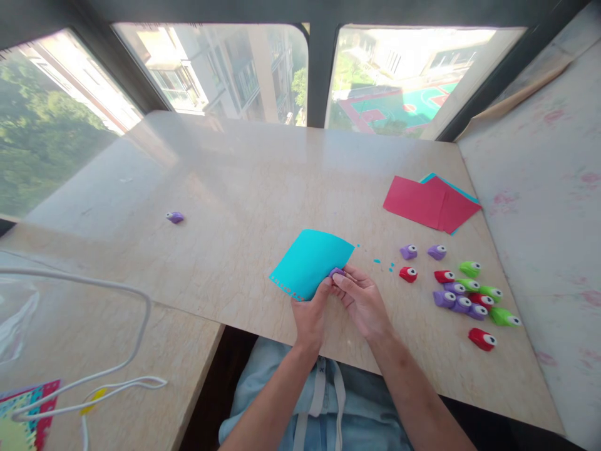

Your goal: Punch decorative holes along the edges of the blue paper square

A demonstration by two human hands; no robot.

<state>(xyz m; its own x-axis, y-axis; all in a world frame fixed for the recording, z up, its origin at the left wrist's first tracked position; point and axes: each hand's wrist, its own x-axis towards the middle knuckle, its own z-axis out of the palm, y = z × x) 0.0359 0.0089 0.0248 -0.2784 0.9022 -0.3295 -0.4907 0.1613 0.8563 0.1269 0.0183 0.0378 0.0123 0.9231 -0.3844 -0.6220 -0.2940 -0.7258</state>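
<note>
A bright blue sheet of paper (312,260) is held up over the counter, with a row of small punched holes along its lower left edge. My left hand (310,316) pinches the paper near its lower corner, thumb on top. In my right hand (361,297) is a small purple craft punch (337,273), set at the right edge of the sheet with my thumb on it. The fingers of both hands nearly meet there. Small blue paper scraps (377,260) lie on the counter just right of the sheet.
Several purple, red and green craft punches (462,304) cluster at the right. Behind them lie red and blue sheets (422,202). One purple punch (175,217) sits far left. A white cable (141,294) loops at the left, near punched coloured paper (35,413). Windows border the back.
</note>
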